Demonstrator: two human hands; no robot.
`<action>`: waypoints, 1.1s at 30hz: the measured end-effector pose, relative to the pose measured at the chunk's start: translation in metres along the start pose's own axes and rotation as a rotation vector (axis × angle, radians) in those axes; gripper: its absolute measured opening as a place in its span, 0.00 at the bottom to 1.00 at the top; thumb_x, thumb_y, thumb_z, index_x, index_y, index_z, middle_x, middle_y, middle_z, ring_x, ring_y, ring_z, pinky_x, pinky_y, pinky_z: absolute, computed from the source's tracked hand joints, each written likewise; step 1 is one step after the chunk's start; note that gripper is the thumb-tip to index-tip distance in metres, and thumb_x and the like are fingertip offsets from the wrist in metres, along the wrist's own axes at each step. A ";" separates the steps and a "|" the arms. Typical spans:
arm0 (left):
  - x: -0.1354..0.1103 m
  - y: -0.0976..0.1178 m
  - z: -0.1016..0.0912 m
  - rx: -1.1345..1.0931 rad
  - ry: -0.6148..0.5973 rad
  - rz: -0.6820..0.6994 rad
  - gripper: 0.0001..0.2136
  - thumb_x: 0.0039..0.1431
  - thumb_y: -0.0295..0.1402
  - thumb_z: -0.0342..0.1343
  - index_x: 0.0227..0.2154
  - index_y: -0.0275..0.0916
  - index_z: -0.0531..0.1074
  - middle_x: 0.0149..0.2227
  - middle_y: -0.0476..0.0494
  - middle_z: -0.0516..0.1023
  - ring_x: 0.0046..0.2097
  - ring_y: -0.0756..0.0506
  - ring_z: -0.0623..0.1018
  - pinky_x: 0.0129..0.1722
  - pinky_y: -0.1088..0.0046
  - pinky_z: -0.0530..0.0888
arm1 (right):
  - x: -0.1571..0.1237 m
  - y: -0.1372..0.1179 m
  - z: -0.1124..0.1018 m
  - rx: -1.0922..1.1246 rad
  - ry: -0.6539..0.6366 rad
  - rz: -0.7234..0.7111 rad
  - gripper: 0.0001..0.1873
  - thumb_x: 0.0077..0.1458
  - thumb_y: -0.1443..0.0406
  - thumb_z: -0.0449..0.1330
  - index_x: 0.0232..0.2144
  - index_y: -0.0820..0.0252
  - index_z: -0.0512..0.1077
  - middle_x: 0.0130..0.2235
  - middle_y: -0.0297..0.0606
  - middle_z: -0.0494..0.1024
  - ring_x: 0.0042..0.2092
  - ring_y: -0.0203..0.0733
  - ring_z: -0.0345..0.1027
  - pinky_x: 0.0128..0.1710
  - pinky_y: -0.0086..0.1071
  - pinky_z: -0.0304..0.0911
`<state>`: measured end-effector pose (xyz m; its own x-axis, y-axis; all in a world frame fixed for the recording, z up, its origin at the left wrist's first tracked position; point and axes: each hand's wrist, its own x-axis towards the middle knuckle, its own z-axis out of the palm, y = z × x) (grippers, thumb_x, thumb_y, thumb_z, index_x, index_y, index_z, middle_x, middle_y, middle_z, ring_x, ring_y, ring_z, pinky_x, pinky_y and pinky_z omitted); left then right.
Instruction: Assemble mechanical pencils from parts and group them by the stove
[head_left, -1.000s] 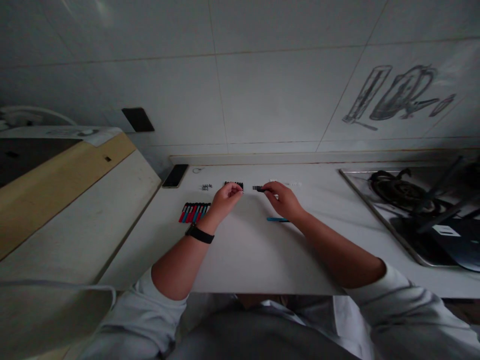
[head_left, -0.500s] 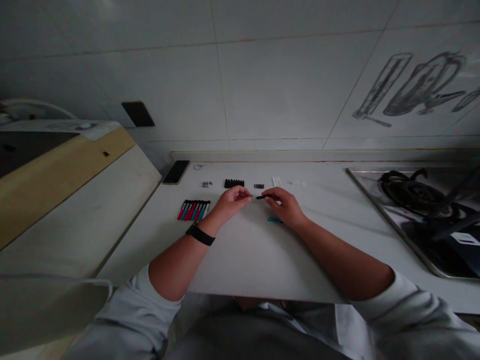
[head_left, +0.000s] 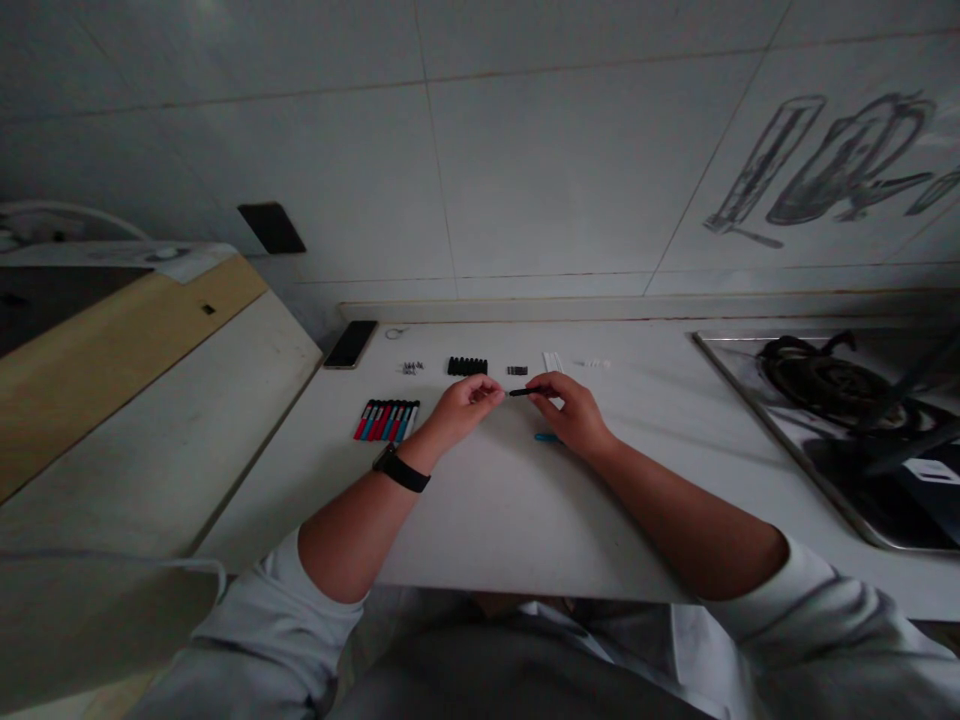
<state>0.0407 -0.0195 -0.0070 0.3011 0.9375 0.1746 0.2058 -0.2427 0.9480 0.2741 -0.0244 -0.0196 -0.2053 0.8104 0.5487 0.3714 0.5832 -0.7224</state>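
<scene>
My right hand [head_left: 571,408] pinches a slim black pen part [head_left: 523,392] between its fingertips, held level above the counter. Opposite it, my left hand [head_left: 471,405] is closed at the fingertips on a tiny light metallic piece [head_left: 505,393], which meets or nearly meets the black part's left end; I cannot tell which. A blue pen barrel [head_left: 546,437] lies under my right hand, partly covered by it. Left of my left hand is a row of red, blue and white pen pieces [head_left: 386,420] with black ends.
Along the back lie small silvery parts [head_left: 412,368], black caps [head_left: 467,366], small dark pieces [head_left: 517,370], thin white sticks [head_left: 553,361] and tiny pale pieces [head_left: 596,363]. A phone [head_left: 351,344] and a ring [head_left: 395,333] are at back left, a gas stove [head_left: 832,385] at right.
The black part and the tiny metallic piece have come closer together between my fingertips. My right hand has shifted very slightly; the laid-out parts stay as they were.
</scene>
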 end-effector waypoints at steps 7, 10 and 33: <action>-0.002 0.004 0.002 -0.043 -0.001 -0.039 0.15 0.63 0.47 0.61 0.38 0.38 0.75 0.32 0.48 0.73 0.33 0.49 0.71 0.34 0.72 0.68 | 0.000 -0.001 0.001 0.004 -0.003 -0.013 0.09 0.64 0.58 0.62 0.43 0.54 0.77 0.40 0.40 0.82 0.40 0.44 0.78 0.44 0.40 0.75; -0.003 0.005 0.003 -0.069 -0.013 -0.062 0.16 0.62 0.47 0.61 0.38 0.38 0.74 0.33 0.48 0.73 0.33 0.49 0.70 0.34 0.72 0.67 | 0.000 0.000 0.001 -0.002 -0.007 -0.019 0.10 0.64 0.57 0.62 0.43 0.54 0.77 0.40 0.40 0.82 0.40 0.44 0.78 0.44 0.40 0.75; -0.004 0.002 0.004 0.017 -0.005 -0.025 0.17 0.64 0.49 0.59 0.35 0.37 0.76 0.40 0.43 0.73 0.36 0.48 0.73 0.30 0.75 0.73 | 0.000 -0.006 -0.004 -0.111 -0.045 -0.150 0.06 0.66 0.61 0.60 0.42 0.54 0.76 0.38 0.40 0.80 0.40 0.44 0.75 0.43 0.40 0.73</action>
<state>0.0439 -0.0247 -0.0071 0.2998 0.9422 0.1494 0.2291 -0.2231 0.9475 0.2755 -0.0281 -0.0136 -0.3055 0.7183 0.6251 0.4309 0.6897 -0.5819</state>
